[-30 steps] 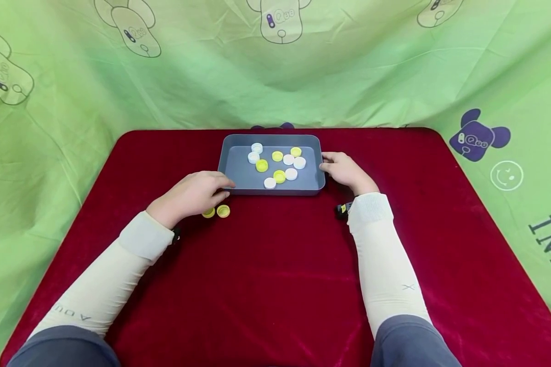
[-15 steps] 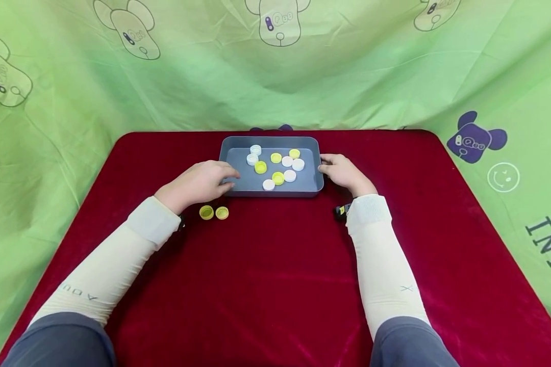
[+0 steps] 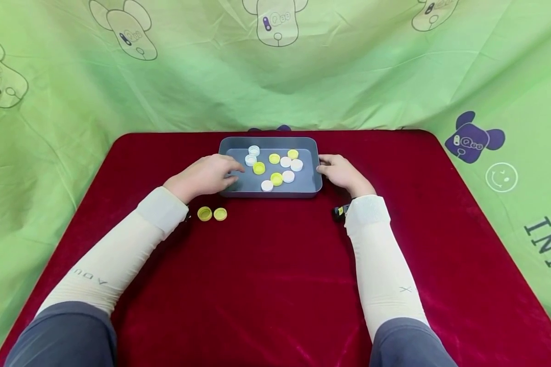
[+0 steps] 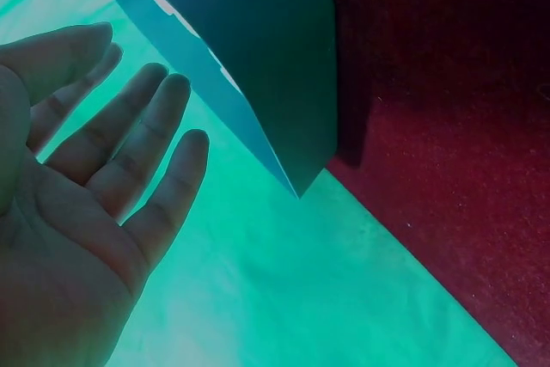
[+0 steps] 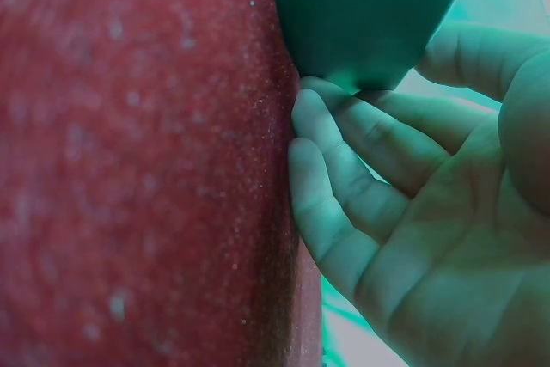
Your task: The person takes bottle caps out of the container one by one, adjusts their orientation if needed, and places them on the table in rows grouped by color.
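Note:
A shallow grey-blue tray (image 3: pixel 271 194) lies at the far side of the red table, with several white bottle caps (image 3: pixel 287 177) and yellow bottle caps (image 3: pixel 258 168) spread over its floor. My left hand (image 3: pixel 207 176) hovers at the tray's left end, fingertips over the inside; the left wrist view shows the palm (image 4: pixel 77 238) bare and the fingers loosely bent. At the opposite end my right hand (image 3: pixel 344 174) holds the tray, thumb at the rim and fingers low against the end wall (image 5: pixel 369 15). Two yellow caps (image 3: pixel 204 213) lie side by side on the cloth, front left of the tray.
Red velvet cloth (image 3: pixel 275 285) covers the table. A green printed curtain (image 3: pixel 275 86) hangs behind the table and down both sides, close to the far edge. Small dark wrist devices (image 3: pixel 341 211) sit under the sleeve cuffs.
My left hand has moved up and right from beside the two loose yellow caps to over the tray's left end, uncovering those caps. My right hand stays at the tray's right end.

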### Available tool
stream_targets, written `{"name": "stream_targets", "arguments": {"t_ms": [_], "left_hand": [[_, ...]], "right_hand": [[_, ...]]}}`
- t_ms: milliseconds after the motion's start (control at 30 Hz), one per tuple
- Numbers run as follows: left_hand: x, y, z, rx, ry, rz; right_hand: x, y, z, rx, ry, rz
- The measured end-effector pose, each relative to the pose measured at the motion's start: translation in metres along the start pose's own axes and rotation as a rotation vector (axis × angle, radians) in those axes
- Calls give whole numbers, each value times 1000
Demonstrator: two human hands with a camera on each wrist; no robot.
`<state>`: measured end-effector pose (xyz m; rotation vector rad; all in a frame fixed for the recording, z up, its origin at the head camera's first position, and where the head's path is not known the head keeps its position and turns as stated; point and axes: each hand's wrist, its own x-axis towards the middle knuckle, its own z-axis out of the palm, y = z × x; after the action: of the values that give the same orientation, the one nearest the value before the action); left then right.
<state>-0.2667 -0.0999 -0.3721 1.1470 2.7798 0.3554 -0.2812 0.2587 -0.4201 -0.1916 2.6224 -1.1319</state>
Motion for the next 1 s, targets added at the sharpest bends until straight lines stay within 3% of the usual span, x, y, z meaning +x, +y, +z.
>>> {"name": "stream_targets", "arguments": {"t_ms": [1000], "left_hand": [[40,-3,11,28,-55,18]], "right_hand": [[-1,-1,0,-3,1,12]]}}
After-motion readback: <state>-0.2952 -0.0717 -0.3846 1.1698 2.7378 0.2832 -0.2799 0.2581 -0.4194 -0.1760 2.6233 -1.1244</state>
